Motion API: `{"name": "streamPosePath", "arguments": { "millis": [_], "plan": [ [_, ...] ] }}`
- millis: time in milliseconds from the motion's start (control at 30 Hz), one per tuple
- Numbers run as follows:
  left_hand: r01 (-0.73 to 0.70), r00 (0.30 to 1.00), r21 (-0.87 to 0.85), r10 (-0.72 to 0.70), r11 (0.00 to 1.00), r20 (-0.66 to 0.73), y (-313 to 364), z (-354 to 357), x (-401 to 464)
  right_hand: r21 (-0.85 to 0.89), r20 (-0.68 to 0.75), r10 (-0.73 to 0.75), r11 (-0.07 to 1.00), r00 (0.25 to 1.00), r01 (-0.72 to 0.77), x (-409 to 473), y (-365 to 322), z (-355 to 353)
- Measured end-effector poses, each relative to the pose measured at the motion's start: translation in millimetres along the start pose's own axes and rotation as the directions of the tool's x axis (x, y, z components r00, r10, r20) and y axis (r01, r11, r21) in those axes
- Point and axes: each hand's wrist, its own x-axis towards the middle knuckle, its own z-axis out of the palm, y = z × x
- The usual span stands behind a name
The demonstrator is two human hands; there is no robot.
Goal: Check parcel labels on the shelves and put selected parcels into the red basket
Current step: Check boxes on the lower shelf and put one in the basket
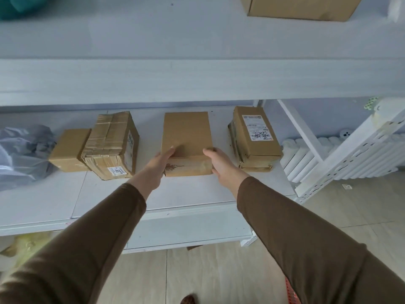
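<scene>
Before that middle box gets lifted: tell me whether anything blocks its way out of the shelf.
Nothing visible does. Both hands, left and right, flank the middle box; gaps separate it from the taped box and the labelled box. The shelf in front lies bare.

Both hands, left (158, 164) and right (221, 166), grip the middle cardboard parcel (186, 132) on the white shelf (186, 194).

We have a single view, from a wide-angle camera worn on the person's head, facing forward and down along both outstretched arms. It sits close above a white shelf (197, 194) at near arm's reach, with floor below.
</scene>
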Motion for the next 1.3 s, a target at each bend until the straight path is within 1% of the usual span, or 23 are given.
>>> {"name": "streamPosePath", "arguments": {
  "millis": [67,200,267,333,433,500,567,633,667,700,733,800,833,900,967,1000,1067,1100,1167,1233,1267,1300],
  "plan": [
    [-0.055,0.998,-0.044,0.056,0.998,0.026,-5,8,-14,0.028,-0.016,-0.019,0.999,1.0,0.02,-7,7,0],
    [-0.185,0.98,-0.122,0.192,0.975,0.048,-17,12,-65,0.079,-0.08,-0.194,0.977,0.978,0.2,-48,16,-5],
    [-0.198,0.975,-0.189,0.213,0.962,0.06,-32,7,-86,0.107,-0.079,-0.276,0.953,0.958,0.283,-74,23,-12],
    [-0.178,0.977,-0.233,0.201,0.956,0.079,-47,4,-109,0.128,-0.055,-0.329,0.934,0.943,0.333,-103,30,-21],
    [-0.135,0.98,-0.283,0.169,0.95,0.101,-67,8,-145,0.142,-0.013,-0.318,0.938,0.948,0.316,-138,47,-36],
    [-0.164,0.977,-0.303,0.198,0.939,0.085,-74,16,-168,0.155,-0.012,-0.283,0.947,0.959,0.282,-158,58,-47],
    [-0.188,0.976,-0.331,0.213,0.925,0.04,-80,22,-182,0.17,-0.043,-0.257,0.95,0.965,0.261,-177,66,-57],
    [-0.167,0.982,-0.338,0.186,0.926,0.022,-84,26,-190,0.133,-0.068,-0.284,0.947,0.956,0.291,-195,70,-62],
    [-0.138,0.987,-0.354,0.158,0.925,0.028,-87,28,-194,0.074,-0.082,-0.324,0.941,0.943,0.33,-205,70,-62],
    [-0.099,0.991,-0.373,0.125,0.922,0.047,-89,30,-198,-0.025,-0.101,-0.394,0.919,0.914,0.394,-214,70,-61],
    [-0.058,0.992,-0.396,0.096,0.916,0.079,-92,32,-202,-0.155,-0.113,-0.493,0.866,0.863,0.475,-223,70,-60],
    [0.046,0.986,-0.436,0.029,0.899,0.163,-95,35,-209,-0.412,-0.062,-0.692,0.674,0.719,0.613,-243,71,-55],
    [0.078,0.979,-0.451,0.017,0.889,0.204,-96,35,-211,-0.497,-0.018,-0.762,0.569,0.648,0.655,-254,70,-52],
    [0.059,0.967,-0.491,0.072,0.869,0.244,-97,38,-217,-0.566,0.074,-0.841,0.407,0.535,0.717,-276,68,-45],
    [0.021,0.956,-0.538,0.142,0.843,0.259,-98,42,-225,-0.548,0.156,-0.879,0.303,0.451,0.78,-294,71,-41],
    [0.014,0.956,-0.577,0.159,0.817,0.248,-99,44,-230,-0.53,0.189,-0.886,0.27,0.422,0.804,-301,73,-39],
    [-0.001,0.951,-0.637,0.199,0.771,0.239,-103,45,-231,-0.487,0.2,-0.895,0.263,0.399,0.833,-312,77,-39],
    [-0.013,0.943,-0.64,0.223,0.768,0.248,-105,46,-231,-0.469,0.186,-0.899,0.273,0.396,0.84,-315,79,-41],
    [-0.06,0.932,-0.605,0.261,0.794,0.251,-103,50,-231,-0.452,0.15,-0.907,0.291,0.393,0.843,-320,79,-46],
    [-0.126,0.933,-0.528,0.281,0.84,0.225,-98,53,-234,-0.424,0.092,-0.903,0.346,0.42,0.837,-320,79,-53],
    [-0.156,0.929,-0.487,0.296,0.859,0.224,-95,53,-236,-0.404,0.056,-0.892,0.391,0.448,0.827,-321,78,-57],
    [-0.18,0.925,-0.44,0.303,0.88,0.228,-93,51,-237,-0.374,0.013,-0.868,0.456,0.496,0.807,-321,77,-60]
  ]
}}
